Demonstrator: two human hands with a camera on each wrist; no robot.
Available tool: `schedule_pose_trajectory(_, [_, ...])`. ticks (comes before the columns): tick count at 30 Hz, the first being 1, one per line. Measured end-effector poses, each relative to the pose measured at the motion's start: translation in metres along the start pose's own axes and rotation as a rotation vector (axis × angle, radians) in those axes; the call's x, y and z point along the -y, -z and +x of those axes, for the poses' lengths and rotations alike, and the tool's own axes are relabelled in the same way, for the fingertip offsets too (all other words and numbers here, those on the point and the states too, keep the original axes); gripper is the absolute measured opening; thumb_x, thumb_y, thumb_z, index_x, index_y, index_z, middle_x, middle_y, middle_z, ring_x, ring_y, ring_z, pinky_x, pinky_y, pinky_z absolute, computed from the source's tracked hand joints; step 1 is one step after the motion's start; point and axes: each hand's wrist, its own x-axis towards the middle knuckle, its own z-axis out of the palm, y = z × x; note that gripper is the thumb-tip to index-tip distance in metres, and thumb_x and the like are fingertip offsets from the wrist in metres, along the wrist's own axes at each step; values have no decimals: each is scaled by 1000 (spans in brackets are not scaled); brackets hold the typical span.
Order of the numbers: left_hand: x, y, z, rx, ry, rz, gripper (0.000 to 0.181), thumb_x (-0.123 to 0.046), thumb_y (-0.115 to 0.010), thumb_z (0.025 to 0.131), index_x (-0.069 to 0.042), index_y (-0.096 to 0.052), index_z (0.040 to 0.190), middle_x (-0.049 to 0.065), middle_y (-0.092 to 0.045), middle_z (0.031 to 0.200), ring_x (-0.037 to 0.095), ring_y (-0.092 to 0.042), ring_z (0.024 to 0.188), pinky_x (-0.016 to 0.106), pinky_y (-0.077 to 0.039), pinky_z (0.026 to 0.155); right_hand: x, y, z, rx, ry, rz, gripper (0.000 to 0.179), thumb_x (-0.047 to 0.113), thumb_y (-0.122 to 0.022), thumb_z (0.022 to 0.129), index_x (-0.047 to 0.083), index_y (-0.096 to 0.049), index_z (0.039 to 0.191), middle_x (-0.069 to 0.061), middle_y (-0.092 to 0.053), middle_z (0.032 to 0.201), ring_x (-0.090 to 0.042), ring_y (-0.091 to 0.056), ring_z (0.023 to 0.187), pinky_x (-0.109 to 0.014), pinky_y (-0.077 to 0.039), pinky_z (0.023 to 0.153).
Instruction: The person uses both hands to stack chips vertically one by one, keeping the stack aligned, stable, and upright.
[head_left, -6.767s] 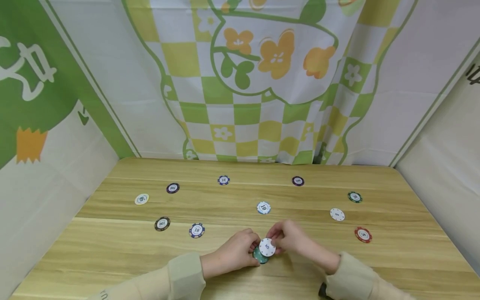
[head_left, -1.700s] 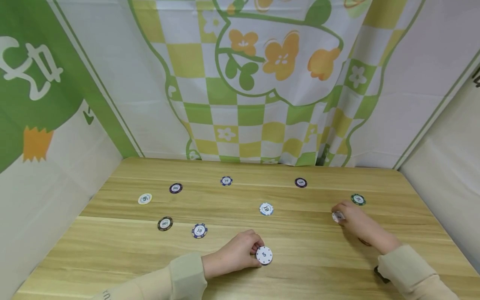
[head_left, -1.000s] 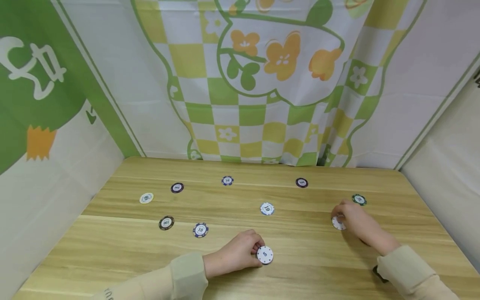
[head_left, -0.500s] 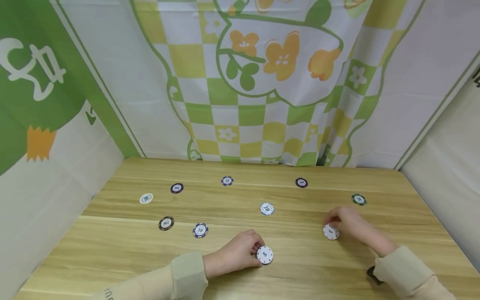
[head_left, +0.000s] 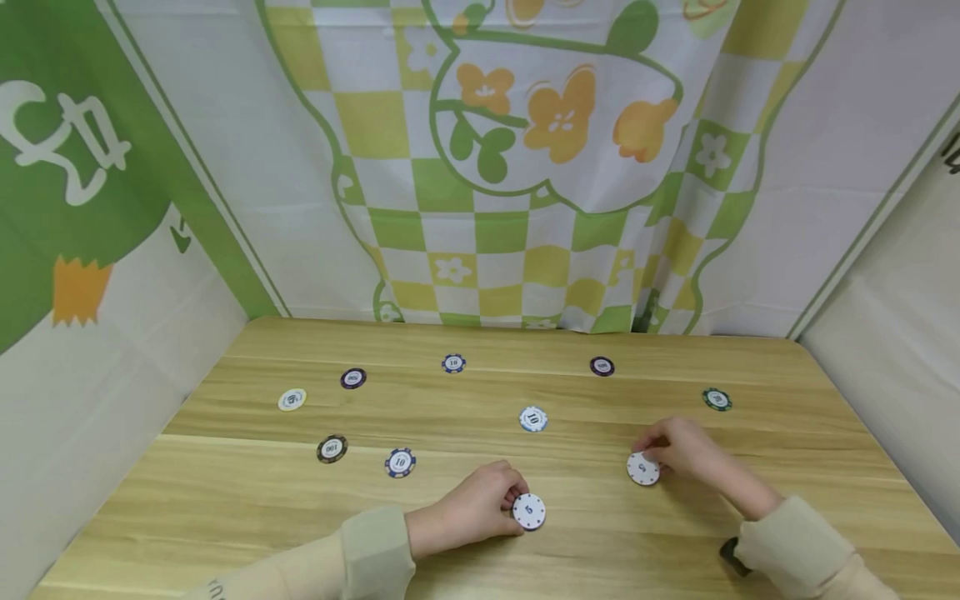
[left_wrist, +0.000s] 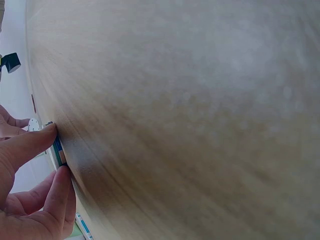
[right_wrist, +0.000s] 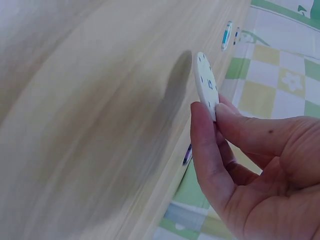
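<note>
My left hand (head_left: 480,510) pinches the edges of a short stack of poker chips (head_left: 529,512) low on the table, thumb on one side and fingertips on the other. On top of the stack is a white chip marked 5. Blue, green and orange show along the stack's edge (left_wrist: 59,150) in the left wrist view. To the right of it, my right hand (head_left: 686,454) holds another white 5 chip (head_left: 642,469) between thumb and fingertips. In the right wrist view this chip (right_wrist: 205,82) is tilted up off the table, its shadow beside it.
Single chips lie scattered on the wooden table (head_left: 225,500): light blue (head_left: 533,419), dark blue (head_left: 401,462), black (head_left: 332,448), yellow (head_left: 292,400), green (head_left: 717,399) and purple (head_left: 602,367) among them. A patterned curtain (head_left: 525,225) hangs behind the far edge.
Earlier my right hand set a white chip on the stack. It then reached right, picked up another white chip and brought it leftward. My left hand stays at the stack.
</note>
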Motion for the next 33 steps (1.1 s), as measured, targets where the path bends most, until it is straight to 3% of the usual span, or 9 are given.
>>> schedule_pose_trajectory(11, [-1,0,0,2,11,-10,32,-8,-80,63,-4,-63,90,-7,-47,77,-1,-44,70,9,-43,63,15,-11,2,42,-28,136,10,-5,-59,81,-5,-67,87,-5,-62,75,-14,-55,60,-26,-51,50])
schedule_pose_trajectory(33, [1,1,0,-9,-13,-7,33,-9,-81,63,-3,-63,90,-6,-48,78,-1,-44,70,9,-43,62,39,-30,4,97,22,330,9,-8,-60,79,-10,-64,87,-7,-61,72,-14,-57,62,-30,-54,53])
